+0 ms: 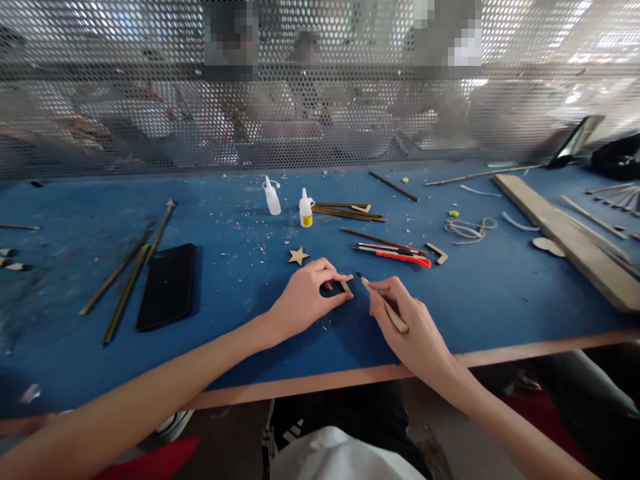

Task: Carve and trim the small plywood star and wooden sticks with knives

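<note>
I see the left hand (305, 293), fingers slightly parted, pinching one small, angled pale-wood piece (345, 287) over the blue table (240, 267); the right (413, 327) closes pen-style round one dark-tipped wooden tool (395, 316). If that tip slipped, it could nick fingertips. I count two white plastic bottles (306, 212), one tan wooden star (299, 256).

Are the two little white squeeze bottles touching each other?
Apart. The head view shows blue table between the left bottle and the right bottle.
</note>
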A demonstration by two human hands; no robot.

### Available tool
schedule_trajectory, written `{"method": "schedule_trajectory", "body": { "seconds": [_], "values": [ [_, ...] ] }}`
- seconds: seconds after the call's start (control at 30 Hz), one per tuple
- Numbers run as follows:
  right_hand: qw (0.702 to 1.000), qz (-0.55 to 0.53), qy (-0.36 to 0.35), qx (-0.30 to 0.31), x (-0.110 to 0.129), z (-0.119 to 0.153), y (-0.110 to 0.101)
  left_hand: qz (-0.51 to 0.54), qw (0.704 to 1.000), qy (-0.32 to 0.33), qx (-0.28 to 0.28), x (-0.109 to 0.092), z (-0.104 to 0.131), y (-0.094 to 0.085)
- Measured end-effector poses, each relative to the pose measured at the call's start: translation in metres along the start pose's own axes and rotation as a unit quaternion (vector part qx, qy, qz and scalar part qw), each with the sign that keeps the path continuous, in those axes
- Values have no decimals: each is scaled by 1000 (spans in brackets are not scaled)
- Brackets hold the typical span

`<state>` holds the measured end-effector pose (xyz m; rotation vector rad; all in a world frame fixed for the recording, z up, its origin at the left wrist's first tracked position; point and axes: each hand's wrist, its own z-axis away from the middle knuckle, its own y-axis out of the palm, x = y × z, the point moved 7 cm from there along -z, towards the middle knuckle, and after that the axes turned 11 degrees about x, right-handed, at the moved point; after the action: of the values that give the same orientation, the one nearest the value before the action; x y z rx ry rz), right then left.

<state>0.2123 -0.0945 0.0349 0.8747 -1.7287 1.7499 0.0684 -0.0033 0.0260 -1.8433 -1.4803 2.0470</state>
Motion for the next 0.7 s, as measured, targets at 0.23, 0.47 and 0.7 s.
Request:
{"method": "schedule_trajectory", "body": {
  "seconds": [0.23,0.47,0.7],
  "values": [
    [998,-62,2,32,-12,12,-6,-40,999,11,-8,0,2,2],
    [994,-81,5,78,-11,12,0,-48,999,9,-2,0,2,2],
    [995,-54,8,83,-10,10,-3,-34,999,-3,-6,3,2,2]
  ]
}}
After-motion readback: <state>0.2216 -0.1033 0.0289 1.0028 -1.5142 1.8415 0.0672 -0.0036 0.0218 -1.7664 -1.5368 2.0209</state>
